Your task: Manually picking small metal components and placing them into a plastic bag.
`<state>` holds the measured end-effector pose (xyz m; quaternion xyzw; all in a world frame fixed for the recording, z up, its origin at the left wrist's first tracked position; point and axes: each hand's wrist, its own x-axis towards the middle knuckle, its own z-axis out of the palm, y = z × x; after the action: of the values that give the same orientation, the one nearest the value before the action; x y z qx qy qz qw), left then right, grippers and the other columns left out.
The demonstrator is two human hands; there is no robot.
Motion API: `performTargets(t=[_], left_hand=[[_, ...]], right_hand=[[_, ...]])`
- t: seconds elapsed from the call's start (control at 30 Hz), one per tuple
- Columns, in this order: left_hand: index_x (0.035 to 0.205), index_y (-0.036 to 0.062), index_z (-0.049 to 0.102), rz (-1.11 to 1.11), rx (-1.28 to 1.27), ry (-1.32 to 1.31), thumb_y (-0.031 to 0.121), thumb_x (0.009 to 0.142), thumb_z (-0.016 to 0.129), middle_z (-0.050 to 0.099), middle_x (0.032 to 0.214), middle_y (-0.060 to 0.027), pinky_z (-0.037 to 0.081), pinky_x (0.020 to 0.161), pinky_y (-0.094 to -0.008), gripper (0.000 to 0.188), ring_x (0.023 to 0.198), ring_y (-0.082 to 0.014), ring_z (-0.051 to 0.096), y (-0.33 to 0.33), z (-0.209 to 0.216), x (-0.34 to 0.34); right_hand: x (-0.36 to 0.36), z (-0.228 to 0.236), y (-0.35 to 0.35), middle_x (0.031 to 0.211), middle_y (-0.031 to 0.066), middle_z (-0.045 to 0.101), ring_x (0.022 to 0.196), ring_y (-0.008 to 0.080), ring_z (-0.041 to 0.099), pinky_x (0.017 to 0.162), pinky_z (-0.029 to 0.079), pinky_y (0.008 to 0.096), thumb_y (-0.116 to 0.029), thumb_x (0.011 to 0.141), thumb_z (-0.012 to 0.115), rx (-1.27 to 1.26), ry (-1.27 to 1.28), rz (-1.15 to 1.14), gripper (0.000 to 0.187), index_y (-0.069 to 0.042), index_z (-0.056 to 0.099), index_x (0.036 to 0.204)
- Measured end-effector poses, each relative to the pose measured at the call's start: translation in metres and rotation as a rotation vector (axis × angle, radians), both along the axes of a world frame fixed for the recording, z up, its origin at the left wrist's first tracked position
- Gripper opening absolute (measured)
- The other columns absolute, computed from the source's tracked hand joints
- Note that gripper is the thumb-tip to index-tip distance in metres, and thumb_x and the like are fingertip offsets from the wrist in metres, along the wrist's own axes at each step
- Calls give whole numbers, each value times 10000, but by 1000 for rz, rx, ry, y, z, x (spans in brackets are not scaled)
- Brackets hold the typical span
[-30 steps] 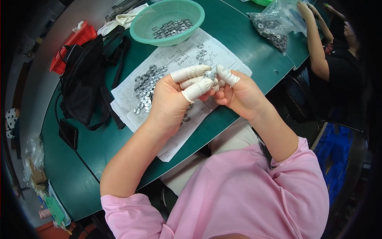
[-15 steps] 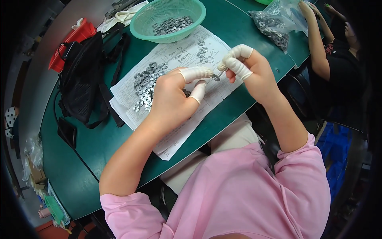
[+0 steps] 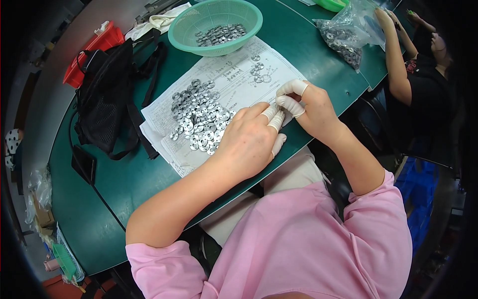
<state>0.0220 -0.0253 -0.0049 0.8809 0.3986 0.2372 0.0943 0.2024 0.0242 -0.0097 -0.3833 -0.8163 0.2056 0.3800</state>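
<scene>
White finger cots cover several fingertips on both of my hands. My left hand (image 3: 249,142) lies over the lower right of the papers, its fingers bent together and touching the fingertips of my right hand (image 3: 313,107). The right thumb and forefinger are pinched. Whatever lies between the fingers is hidden. Left of my left hand, a pile of round silver metal discs with holes (image 3: 201,114) is spread over the printed papers (image 3: 244,72). Beyond the hands, a few separate discs (image 3: 257,70) lie in a short row on the sheet.
At the back, a green plastic colander (image 3: 181,42) holds more discs. A black bag (image 3: 102,99) and a red bin (image 3: 107,40) sit to the left. A clear bag of metal parts (image 3: 343,40) lies back right, near another person's arm (image 3: 396,60).
My left hand has moved right to meet the right fingertips, uncovering more of the pile. The disc and thin metal piece visible between my hands before are now hidden.
</scene>
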Motion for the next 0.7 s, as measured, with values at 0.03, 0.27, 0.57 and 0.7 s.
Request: performTargets(t=[0.03,0.27,0.57,0.7], left_hand=[[1108,-3,622,5,0,5,194,789,660,612,1118,-170,410,918,-424,377,1135,-317,519,0,2,0],[1100,-66,591,-2,117,59,216,776,645,601,1077,-161,404,878,-377,433,1103,-292,505,0,2,2],[1124,-45,603,71,28,77,241,780,649,610,1110,-178,396,912,-407,449,1136,-309,508,-3,11,8],[1120,-47,611,76,88,122,244,781,643,614,1090,-165,403,868,-389,447,1109,-292,513,-4,11,9]], right_hand=[[0,1,0,791,101,620,684,212,606,624,489,301,-81,845,652,4,-1,0,92,-7,610,881],[1,2,1,795,101,632,688,218,609,644,491,308,-84,838,655,-10,-53,-23,90,-10,620,876],[2,-3,4,754,109,635,712,278,613,662,484,347,-115,810,678,73,-5,1,102,-41,641,870],[2,-5,5,740,115,621,723,292,612,658,482,380,-150,811,667,51,15,8,109,-56,640,860]])
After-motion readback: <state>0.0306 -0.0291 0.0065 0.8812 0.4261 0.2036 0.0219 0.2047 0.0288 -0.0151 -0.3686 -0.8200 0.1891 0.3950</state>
